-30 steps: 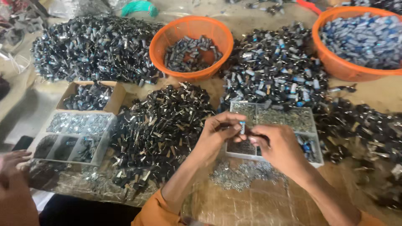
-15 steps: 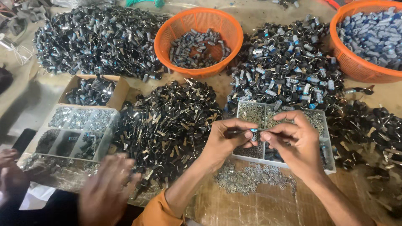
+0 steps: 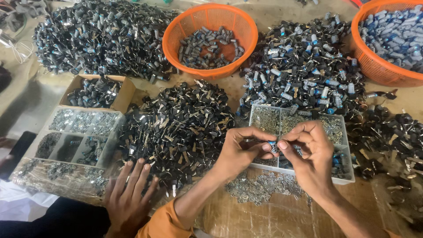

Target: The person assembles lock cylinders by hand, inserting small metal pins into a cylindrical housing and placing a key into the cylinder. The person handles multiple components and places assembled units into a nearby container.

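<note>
My left hand and my right hand meet fingertip to fingertip over a white divided tray. Between them they pinch a small metal part with a blue tip. The tray's compartments hold small silver pieces and a few dark blue-tipped parts. Left of my hands lies a big heap of black-headed keys. Loose silver pieces are scattered on the table just below the tray.
Another person's hand lies spread at the key heap's near edge. Two orange baskets of cylinders stand at the back, among further piles of dark parts. At left are a second divided tray and a cardboard box.
The other person's hand has come up from the lower left and settled at the edge of the key heap. My hands stay over the tray, still working the small part.
</note>
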